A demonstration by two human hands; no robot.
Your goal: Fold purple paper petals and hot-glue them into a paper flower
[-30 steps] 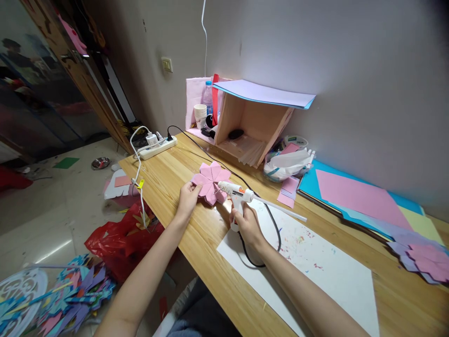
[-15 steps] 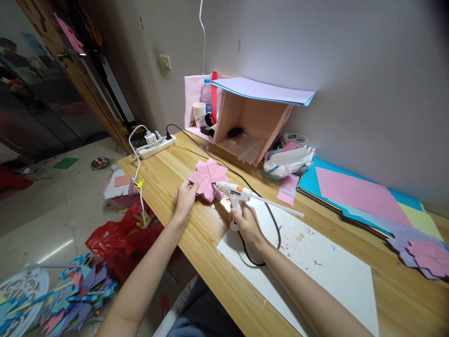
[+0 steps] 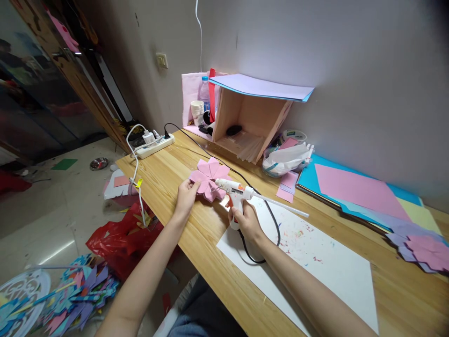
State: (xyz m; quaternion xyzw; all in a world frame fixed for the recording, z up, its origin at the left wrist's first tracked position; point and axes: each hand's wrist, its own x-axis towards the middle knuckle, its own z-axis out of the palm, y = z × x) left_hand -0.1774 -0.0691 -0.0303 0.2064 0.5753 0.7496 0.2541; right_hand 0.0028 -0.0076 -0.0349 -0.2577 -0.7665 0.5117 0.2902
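Observation:
A pink paper flower (image 3: 206, 174) is pinched at its near left petal by my left hand (image 3: 186, 197). My right hand (image 3: 248, 219) is wrapped round the handle of a white hot glue gun (image 3: 235, 193). The gun's nozzle points left, over the right part of the flower near its centre; I cannot tell whether it touches the paper. A long clear glue stick (image 3: 280, 205) juts out of the gun's back. From the handle a black cord loops over a white sheet (image 3: 322, 267) with coloured smudges.
At the back stand an open box (image 3: 252, 119) with paper on top, paper cups (image 3: 197, 113) and a bottle. A power strip (image 3: 155, 147) sits at the far left corner. Coloured sheets (image 3: 358, 189) and a layered flower (image 3: 426, 252) lie right. On the floor are a red bag (image 3: 121, 238) and paper scraps.
The flower's petals look slightly more apart near the centre. The glue gun's nozzle stays over it, and both hands keep their grips. The whole view has shifted slightly.

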